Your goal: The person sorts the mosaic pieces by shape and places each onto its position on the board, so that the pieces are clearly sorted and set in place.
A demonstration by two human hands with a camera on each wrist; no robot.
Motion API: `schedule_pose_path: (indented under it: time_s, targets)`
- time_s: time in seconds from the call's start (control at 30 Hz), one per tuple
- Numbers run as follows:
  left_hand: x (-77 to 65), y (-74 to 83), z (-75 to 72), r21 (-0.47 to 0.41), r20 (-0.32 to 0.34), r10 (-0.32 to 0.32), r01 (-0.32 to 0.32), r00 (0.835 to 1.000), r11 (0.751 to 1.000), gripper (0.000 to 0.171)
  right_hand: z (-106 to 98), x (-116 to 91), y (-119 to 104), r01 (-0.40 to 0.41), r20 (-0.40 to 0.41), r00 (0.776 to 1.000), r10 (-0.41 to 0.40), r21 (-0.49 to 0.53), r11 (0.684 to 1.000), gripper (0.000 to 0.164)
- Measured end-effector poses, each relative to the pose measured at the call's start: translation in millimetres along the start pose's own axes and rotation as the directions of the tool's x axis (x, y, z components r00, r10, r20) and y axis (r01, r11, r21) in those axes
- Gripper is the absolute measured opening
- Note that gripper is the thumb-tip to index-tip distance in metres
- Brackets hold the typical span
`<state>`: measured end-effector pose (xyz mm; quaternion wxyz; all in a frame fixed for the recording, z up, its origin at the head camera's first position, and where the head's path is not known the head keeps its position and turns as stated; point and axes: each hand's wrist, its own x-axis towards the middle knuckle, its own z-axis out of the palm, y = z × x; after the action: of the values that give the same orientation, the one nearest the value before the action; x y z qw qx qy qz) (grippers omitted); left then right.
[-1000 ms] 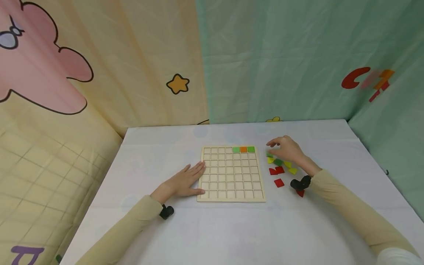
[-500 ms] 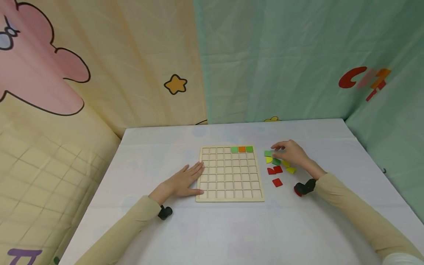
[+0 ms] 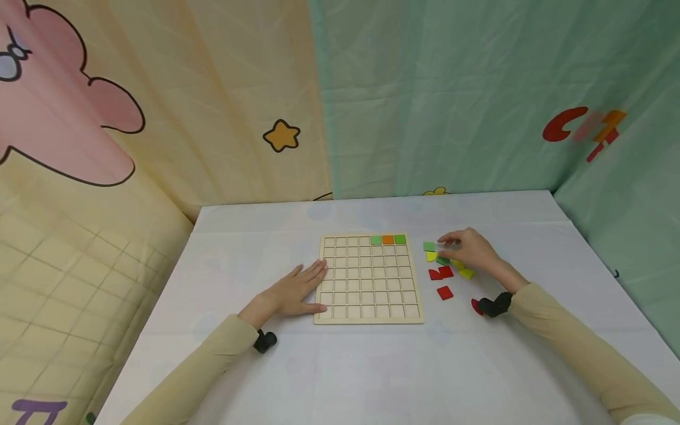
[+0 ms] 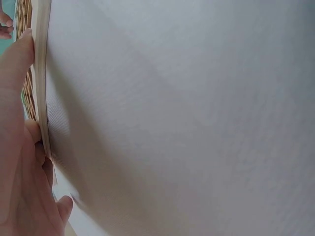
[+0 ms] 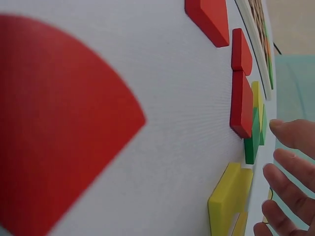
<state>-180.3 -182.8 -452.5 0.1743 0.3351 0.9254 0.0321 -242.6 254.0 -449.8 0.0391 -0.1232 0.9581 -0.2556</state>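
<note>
My left hand (image 3: 294, 292) lies spread over the left edge of a wooden grid board (image 3: 368, 275), its fingers and thumb resting on the frame. My right hand (image 3: 473, 249) hovers above loose tiles to the board's right, with thumb and fingers parted and nothing between them. Nearest to its fingertips is a dark green tile (image 3: 443, 261), partly hidden by the hand in the head view. Beside that lie a light green tile (image 3: 429, 246) and a yellow piece (image 3: 431, 257). More yellow tiles (image 5: 229, 194) show below the fingers in the right wrist view.
Light green (image 3: 376, 240), orange (image 3: 388, 239) and green (image 3: 400, 239) tiles fill the board's top right cells. Red tiles (image 3: 445, 272) and a red square (image 3: 445, 293) lie nearer the front. A rounded red piece (image 5: 59, 123) sits close under the right wrist camera (image 3: 495, 305).
My right hand has drawn back to the right from over the light green tile, which now shows fully on the table. The left hand stays on the board. The head view has shifted slightly.
</note>
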Motion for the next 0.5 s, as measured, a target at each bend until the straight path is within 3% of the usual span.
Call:
schedule_pose_path:
  time_s: [0.5]
  targets:
    - [-0.7, 2.6, -2.0, 0.011, 0.005, -0.003, 0.003, 1.000, 1.000, 0.094, -0.5, -17.9, 12.2, 0.041, -0.033, 0.999, -0.043, -0.063, 0.997, 0.039]
